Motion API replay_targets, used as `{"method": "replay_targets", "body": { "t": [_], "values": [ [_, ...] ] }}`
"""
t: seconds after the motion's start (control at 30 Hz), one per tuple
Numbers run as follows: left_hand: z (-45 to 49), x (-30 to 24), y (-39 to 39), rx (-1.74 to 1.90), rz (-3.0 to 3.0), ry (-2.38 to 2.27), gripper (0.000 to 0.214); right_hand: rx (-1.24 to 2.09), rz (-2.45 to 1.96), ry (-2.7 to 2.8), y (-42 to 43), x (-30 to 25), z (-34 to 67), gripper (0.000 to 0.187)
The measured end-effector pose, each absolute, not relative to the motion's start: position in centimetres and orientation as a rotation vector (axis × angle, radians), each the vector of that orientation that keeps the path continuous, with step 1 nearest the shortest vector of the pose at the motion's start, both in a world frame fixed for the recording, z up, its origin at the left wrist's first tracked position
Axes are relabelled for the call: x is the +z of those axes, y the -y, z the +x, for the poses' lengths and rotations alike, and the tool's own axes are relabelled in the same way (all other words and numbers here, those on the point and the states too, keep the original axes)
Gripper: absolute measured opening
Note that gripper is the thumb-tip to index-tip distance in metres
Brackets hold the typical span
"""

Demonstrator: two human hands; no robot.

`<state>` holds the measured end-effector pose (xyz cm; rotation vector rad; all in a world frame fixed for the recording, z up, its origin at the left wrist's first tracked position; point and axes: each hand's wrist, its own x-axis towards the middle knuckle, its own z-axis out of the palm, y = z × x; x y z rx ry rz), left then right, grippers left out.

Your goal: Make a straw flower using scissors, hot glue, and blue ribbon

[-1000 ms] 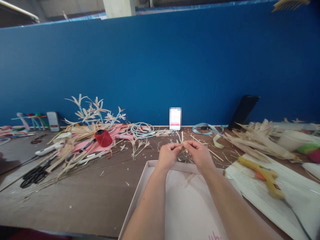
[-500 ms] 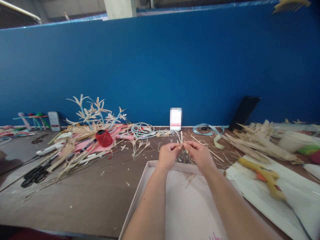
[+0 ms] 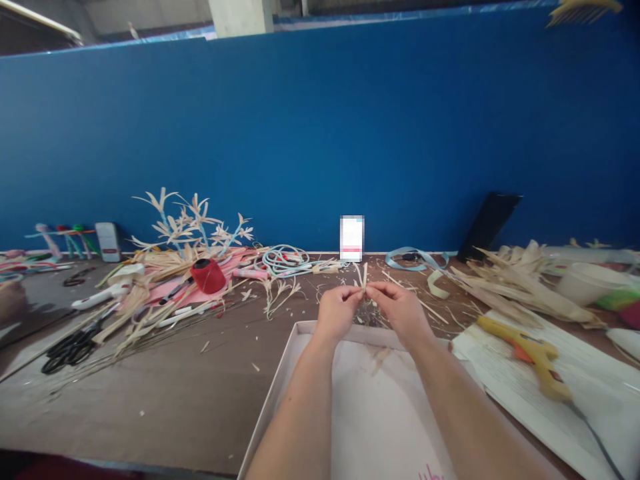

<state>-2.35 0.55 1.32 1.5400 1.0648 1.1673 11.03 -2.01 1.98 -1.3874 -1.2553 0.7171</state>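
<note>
we see both hands up close, fingertips nearly meeting: left hand [image 3: 339, 310] pinching pale strips [image 3: 365, 271] between thumb and fingers, right hand [image 3: 400, 310] pinching at the same spot from its side. strips sit between the two, ends poking up above the fingertips (lower part hidden, can't tell its shape).

below the hands and under the forearms we have a white box [image 3: 377, 420], its far edge just nearer us than the fingers; some pink writing near the bottom. straight beyond the hands we note a phone [image 3: 352, 239] upright by the blue wall [image 3: 320, 133], screen blurred.

left of the left hand, nearest first: small pale flowers [image 3: 281, 291] lying flat, blue cord [image 3: 283, 259] coiled, red spool [image 3: 207, 275], tilted. farther left we get standing flowers [image 3: 175, 230], a white tool [image 3: 103, 297] and black scissors [image 3: 70, 350]. far left edge, we catch part of another person's hand [image 3: 11, 301]; can't tell what it's doing.

right of the right hand: blue ribbon [image 3: 400, 261] looped a bit beyond, then a husk pile [image 3: 525, 280]. nearer us on that side, a yellow glue gun [image 3: 537, 360] lies on paper [image 3: 607, 393].
</note>
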Motion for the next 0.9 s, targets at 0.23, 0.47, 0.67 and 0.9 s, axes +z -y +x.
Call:
{"method": "replay_targets", "body": {
  "t": [0.23, 0.47, 0.67, 0.9],
  "values": [
    [-2.36, 1.01, -0.7, 1.162, 1.598, -1.109, 0.024, 0.612, -1.45, 1.334, 2.12, 2.32, 10.94, 0.034],
    [-2.34, 1.08, -0.54, 1.165, 1.626, -1.131, 0.024, 0.647, -1.422, 1.303, 2.05, 2.23, 10.75, 0.03],
    [-2.23, 1.22, -0.42, 1.166, 1.636, -1.181, 0.022, 0.673, -1.412, 1.273, 1.84, 1.73, 10.58, 0.031],
    [-2.18, 1.26, -0.53, 1.202, 1.577, -1.135, 0.023, 0.664, -1.424, 1.287, 1.99, 1.9, 10.6, 0.032]
  ]
}}
